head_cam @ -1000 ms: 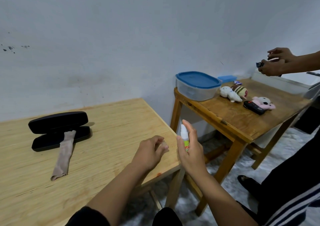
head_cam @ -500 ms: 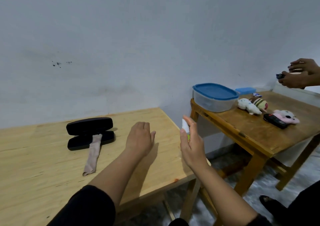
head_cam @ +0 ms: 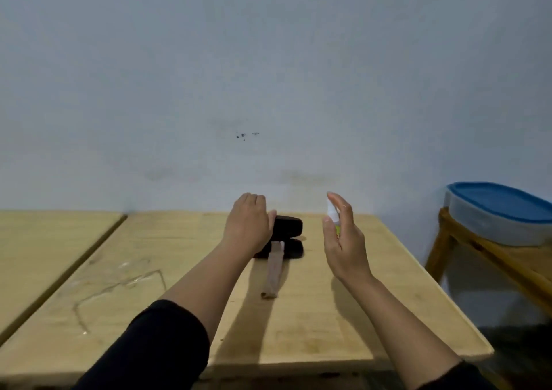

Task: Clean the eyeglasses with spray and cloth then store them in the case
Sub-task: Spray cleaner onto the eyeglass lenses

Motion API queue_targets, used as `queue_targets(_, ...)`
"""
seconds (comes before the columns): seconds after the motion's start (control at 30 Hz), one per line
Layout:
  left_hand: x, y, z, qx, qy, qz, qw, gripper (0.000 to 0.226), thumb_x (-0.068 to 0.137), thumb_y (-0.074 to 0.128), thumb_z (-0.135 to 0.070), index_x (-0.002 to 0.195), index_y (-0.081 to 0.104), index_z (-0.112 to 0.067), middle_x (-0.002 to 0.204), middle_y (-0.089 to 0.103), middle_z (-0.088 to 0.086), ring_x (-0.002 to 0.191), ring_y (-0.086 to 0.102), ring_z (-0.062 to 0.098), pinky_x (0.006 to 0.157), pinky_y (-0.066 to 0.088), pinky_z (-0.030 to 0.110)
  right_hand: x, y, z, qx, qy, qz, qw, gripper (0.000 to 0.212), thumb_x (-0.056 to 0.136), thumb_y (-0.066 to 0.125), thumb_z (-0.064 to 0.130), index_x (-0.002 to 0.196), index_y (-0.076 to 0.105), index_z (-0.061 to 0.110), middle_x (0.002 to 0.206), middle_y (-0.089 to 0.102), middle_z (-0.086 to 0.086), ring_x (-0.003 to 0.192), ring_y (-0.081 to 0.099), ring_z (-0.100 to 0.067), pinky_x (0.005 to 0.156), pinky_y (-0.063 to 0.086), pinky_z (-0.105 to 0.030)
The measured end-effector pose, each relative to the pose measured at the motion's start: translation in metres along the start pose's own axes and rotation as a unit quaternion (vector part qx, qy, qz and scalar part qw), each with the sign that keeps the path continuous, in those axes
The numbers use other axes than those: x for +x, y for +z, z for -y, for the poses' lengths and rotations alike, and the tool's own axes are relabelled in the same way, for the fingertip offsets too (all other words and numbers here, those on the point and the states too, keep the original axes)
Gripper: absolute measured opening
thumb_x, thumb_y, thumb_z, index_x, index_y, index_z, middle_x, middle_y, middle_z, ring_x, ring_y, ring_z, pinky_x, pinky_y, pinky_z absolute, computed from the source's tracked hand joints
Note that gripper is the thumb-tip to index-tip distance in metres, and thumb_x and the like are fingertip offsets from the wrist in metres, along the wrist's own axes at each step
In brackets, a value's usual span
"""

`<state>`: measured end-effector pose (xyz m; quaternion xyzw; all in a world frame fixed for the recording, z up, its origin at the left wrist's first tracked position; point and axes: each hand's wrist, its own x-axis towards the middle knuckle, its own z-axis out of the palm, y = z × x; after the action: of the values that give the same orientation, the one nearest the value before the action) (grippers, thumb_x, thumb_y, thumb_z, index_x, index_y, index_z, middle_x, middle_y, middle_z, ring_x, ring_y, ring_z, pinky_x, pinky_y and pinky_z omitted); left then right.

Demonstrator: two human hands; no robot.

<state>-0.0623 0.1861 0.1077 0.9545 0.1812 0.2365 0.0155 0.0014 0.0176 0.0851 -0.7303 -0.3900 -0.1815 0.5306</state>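
A black eyeglass case [head_cam: 288, 227] lies open on the light wooden table [head_cam: 328, 324], lid raised. A beige cloth [head_cam: 274, 270] hangs out of it toward me. My left hand [head_cam: 248, 222] reaches over the case's left part with fingers relaxed, covering it; whether it touches the case I cannot tell. My right hand [head_cam: 343, 240] is to the right of the case, upright, gripping a small white spray bottle [head_cam: 332, 210] with a green label. No eyeglasses are visible; the case's inside is hidden.
A second wooden table [head_cam: 53, 246] adjoins on the left. At the right stands a darker wooden table [head_cam: 484, 255] bearing a clear box with a blue lid [head_cam: 501, 210]. A pale wall is close behind.
The view has swung left, bringing the case to the middle. My left hand has reached forward over the case. My right hand still holds the spray bottle, now beside the case.
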Motion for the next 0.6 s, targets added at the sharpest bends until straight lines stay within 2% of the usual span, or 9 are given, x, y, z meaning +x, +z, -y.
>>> queue_targets(0.1,-0.017,-0.016,0.044,0.014,-0.051,-0.005,0.999,0.042,0.098,0.032,-0.031,0.123,0.044,0.001,0.121,0.054,0.017,0.117,0.044,0.03,0.102,0.032,0.036,0.003,0.038,0.02,0.043,-0.017,0.038,0.998,0.044,0.093,0.035,0.027,0.137,0.036,0.024,0.131,0.036,0.029,0.121,0.041,0.004,0.089,0.028,-0.001)
queue_targets(0.17,-0.033,-0.025,0.074,0.011,-0.085,-0.012,0.996,0.043,0.098,0.034,-0.031,0.123,0.045,0.002,0.122,0.053,0.017,0.119,0.043,0.031,0.102,0.031,0.036,0.003,0.063,0.032,0.072,-0.025,0.067,0.995,0.042,0.095,0.038,0.022,0.137,0.035,0.024,0.13,0.035,0.03,0.112,0.036,0.023,0.087,0.024,0.006)
queue_targets(0.2,-0.042,-0.029,0.089,0.009,-0.106,-0.014,0.994,0.043,0.098,0.034,-0.031,0.123,0.045,0.001,0.122,0.053,0.017,0.119,0.043,0.03,0.102,0.031,0.036,0.002,0.075,0.038,0.084,-0.027,0.082,0.993,0.042,0.096,0.039,0.02,0.138,0.035,0.023,0.128,0.035,0.032,0.107,0.038,0.026,0.086,0.025,0.006)
queue_targets(0.3,-0.073,-0.039,0.133,0.011,-0.167,-0.021,0.986,0.042,0.097,0.036,-0.032,0.124,0.046,-0.001,0.124,0.052,0.017,0.121,0.042,0.029,0.1,0.032,0.035,-0.004,0.112,0.054,0.108,-0.038,0.115,0.987,0.043,0.095,0.037,0.031,0.138,0.034,0.027,0.115,0.043,0.034,0.093,0.054,0.007,0.085,0.035,-0.011)
queue_targets(0.37,-0.097,-0.046,0.16,0.009,-0.204,-0.018,0.979,0.042,0.097,0.037,-0.032,0.127,0.044,-0.004,0.128,0.05,0.016,0.124,0.041,0.028,0.101,0.033,0.035,-0.01,0.134,0.06,0.114,-0.053,0.131,0.983,0.049,0.09,0.032,0.043,0.137,0.033,0.03,0.113,0.06,0.01,0.082,0.055,0.003,0.08,0.038,-0.021)
queue_targets(0.4,-0.109,-0.049,0.173,0.006,-0.222,-0.014,0.975,0.043,0.097,0.037,-0.032,0.129,0.043,-0.005,0.131,0.049,0.015,0.126,0.04,0.026,0.1,0.034,0.035,-0.013,0.144,0.063,0.116,-0.057,0.139,0.982,0.05,0.088,0.031,0.045,0.137,0.033,0.03,0.114,0.062,-0.005,0.075,0.053,0.004,0.075,0.038,-0.02)
queue_targets(0.43,-0.122,-0.05,0.185,0.002,-0.239,-0.01,0.971,0.043,0.097,0.037,-0.032,0.131,0.042,-0.006,0.132,0.048,0.014,0.128,0.039,0.025,0.1,0.035,0.035,-0.017,0.152,0.066,0.12,-0.06,0.148,0.98,0.052,0.087,0.03,0.046,0.136,0.033,0.031,0.113,0.061,-0.013,0.07,0.053,0.004,0.072,0.037,-0.02)
queue_targets(0.53,-0.161,-0.05,0.222,-0.014,-0.262,-0.003,0.965,0.038,0.096,0.039,-0.029,0.129,0.047,-0.012,0.131,0.052,0.01,0.122,0.045,0.024,0.097,0.04,0.035,-0.029,0.173,0.073,0.138,-0.069,0.17,0.973,0.053,0.086,0.028,0.05,0.135,0.033,0.033,0.096,0.051,-0.006,0.061,0.039,0.01,0.069,0.034,-0.024)
queue_targets(0.6,-0.184,-0.05,0.239,-0.019,-0.26,-0.001,0.966,0.034,0.096,0.04,-0.024,0.128,0.049,-0.017,0.13,0.054,0.007,0.119,0.049,0.022,0.097,0.042,0.034,-0.036,0.182,0.075,0.141,-0.071,0.182,0.971,0.051,0.087,0.029,0.048,0.135,0.034,0.032,0.1,0.049,0.002,0.05,0.042,0.003,0.057,0.035,-0.02)
